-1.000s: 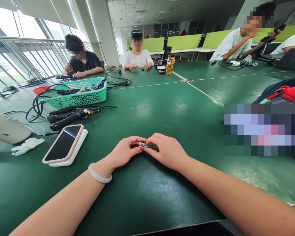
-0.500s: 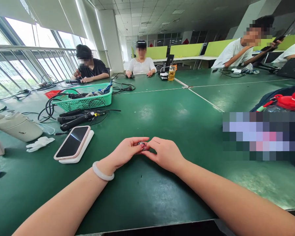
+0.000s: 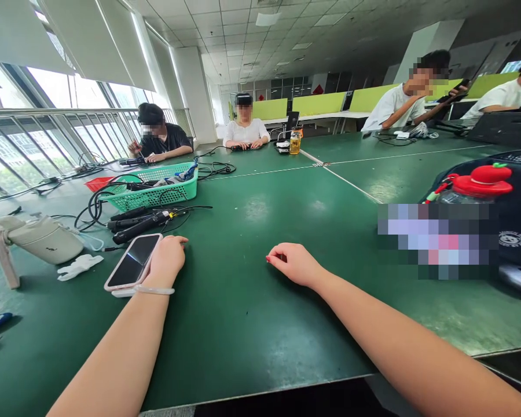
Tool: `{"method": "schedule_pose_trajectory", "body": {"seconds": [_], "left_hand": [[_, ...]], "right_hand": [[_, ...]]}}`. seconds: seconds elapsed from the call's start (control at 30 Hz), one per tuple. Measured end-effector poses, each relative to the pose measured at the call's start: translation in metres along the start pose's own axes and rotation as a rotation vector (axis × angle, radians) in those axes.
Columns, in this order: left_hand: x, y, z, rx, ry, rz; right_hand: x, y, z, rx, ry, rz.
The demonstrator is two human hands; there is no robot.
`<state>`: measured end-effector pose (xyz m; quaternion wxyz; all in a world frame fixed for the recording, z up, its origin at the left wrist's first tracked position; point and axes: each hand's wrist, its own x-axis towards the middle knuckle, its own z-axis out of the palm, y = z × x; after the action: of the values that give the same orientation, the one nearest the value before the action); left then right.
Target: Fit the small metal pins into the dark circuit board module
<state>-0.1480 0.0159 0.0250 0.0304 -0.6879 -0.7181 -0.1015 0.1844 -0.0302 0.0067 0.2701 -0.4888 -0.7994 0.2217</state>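
Observation:
My left hand [image 3: 168,259], with a pale bangle [image 3: 154,290] at the wrist, is over the right edge of a phone in a pink case [image 3: 132,263]. Its fingers are drawn together; a tiny dark bit shows at their tips, too small to name. The phone lies on a white flat object [image 3: 122,293]. Farther right, my right hand [image 3: 298,263] rests low over the green table [image 3: 226,336], apart from the left. Its fingers are curled, thumb against the fingertips, and whatever may be inside is hidden.
Black cylindrical devices with cables [image 3: 141,225] lie beyond the phone, before a green basket [image 3: 156,191]. A beige pouch [image 3: 47,240] and white tissue [image 3: 80,267] are left. A red-lidded bottle [image 3: 473,185] and dark bag [image 3: 516,202] stand right. Several people sit around the table.
My hands have parted; the small silvery-dark thing between them no longer shows clearly. My left hand has moved left to the phone, while my right stays near its place. The view has tilted up slightly.

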Motion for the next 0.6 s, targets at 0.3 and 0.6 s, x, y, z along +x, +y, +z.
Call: {"method": "schedule_pose_trajectory", "body": {"seconds": [0.3, 0.6], "left_hand": [[-0.003, 0.01, -0.003, 0.012, -0.042, -0.036], [-0.001, 0.012, 0.0, -0.161, 0.001, -0.171]], "right_hand": [[-0.001, -0.005, 0.001, -0.064, -0.079, -0.048], [0.0, -0.004, 0.002, -0.092, -0.094, -0.034]]}}
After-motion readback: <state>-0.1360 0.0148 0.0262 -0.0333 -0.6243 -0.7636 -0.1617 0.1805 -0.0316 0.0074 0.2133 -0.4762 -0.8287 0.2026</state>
